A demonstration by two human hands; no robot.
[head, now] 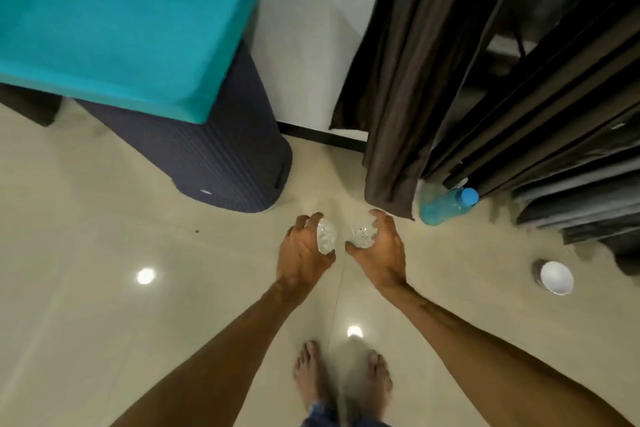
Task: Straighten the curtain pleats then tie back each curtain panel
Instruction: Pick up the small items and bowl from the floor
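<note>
Fingers (304,220) of the left hand (301,253) are curled round a clear faceted piece (325,236). The right hand (384,250), half closed, cups a second clear piece (362,236) the same way. Whether a cord links the two cannot be told. The curtain panel (398,97) hangs at 1 o'clock from the hands, apart from both, its pleats running from the hem away toward 1 o'clock. The right hand is nearer. A blue bottle (446,206) lies by the hem at 2 o'clock. Judgement: neither hand is free for the pleats.
</note>
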